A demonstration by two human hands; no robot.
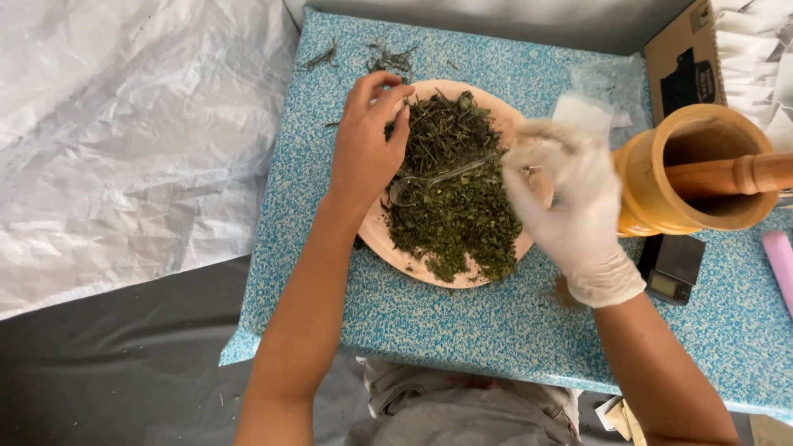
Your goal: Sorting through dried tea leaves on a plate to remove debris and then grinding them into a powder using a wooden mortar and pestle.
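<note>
Seated at a blue speckled desk (496,330), a person steadies a heap of dried green herbs (450,194) on a wooden plate (388,248), bare left hand (368,144) pinching stems while the gloved right hand (570,206) grips a spoon (438,180); shallow, level scoops should limit spills.

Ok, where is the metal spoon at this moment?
In the head view the spoon lies across the dried herbs on the round plate, its handle in the gloved right hand, bowl toward the bare left hand.

I see herbs (450,211) heaped on the plate (496,107); the mortar (652,198) stands right, the scale (673,266) before it.
</note>
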